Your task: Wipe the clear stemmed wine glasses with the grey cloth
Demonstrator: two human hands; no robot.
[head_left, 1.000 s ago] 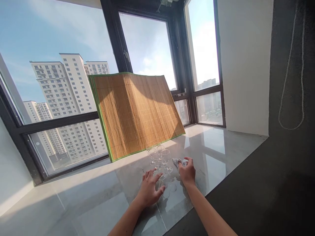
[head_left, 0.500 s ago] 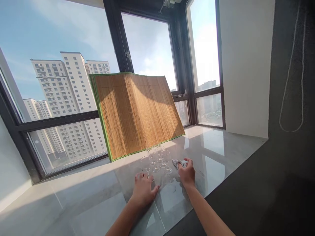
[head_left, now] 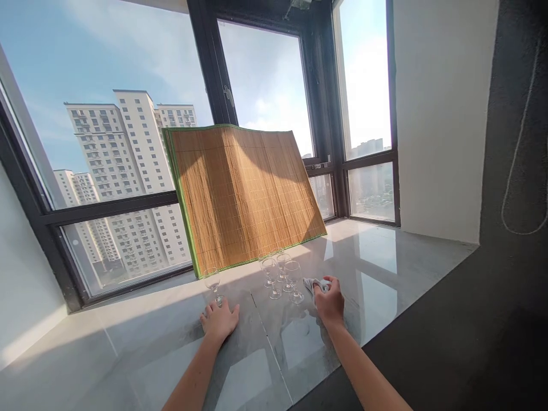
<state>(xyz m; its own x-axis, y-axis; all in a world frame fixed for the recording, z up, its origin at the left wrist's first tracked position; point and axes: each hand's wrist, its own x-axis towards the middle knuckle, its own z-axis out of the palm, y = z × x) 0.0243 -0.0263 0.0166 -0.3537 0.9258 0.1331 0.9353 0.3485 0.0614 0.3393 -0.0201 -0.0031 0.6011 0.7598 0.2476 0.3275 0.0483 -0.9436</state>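
Observation:
My left hand [head_left: 220, 321] is low on the marble-look ledge, fingers curved around the foot of a clear stemmed glass [head_left: 212, 279]. That glass stands upright, its foot partly hidden by my fingertips. A bunched white cloth [head_left: 314, 284] is pinched in my right hand [head_left: 330, 302], to the right of several other stemmed glasses. These stand close together, upright, between my hands; the nearest glass [head_left: 293, 279] is just left of the cloth. Their clear bowls overlap, so the rear ones are hard to make out.
Behind the glasses, a bamboo mat [head_left: 248, 194] with green edging leans against the dark window frame [head_left: 209, 63]. The glossy ledge [head_left: 162, 348] ends at a diagonal front edge on the right. A looped cord [head_left: 514, 188] hangs at far right.
My left hand and one stemmed glass have moved left, away from the grouped glasses. My right hand keeps the cloth beside the group. The view has shifted slightly.

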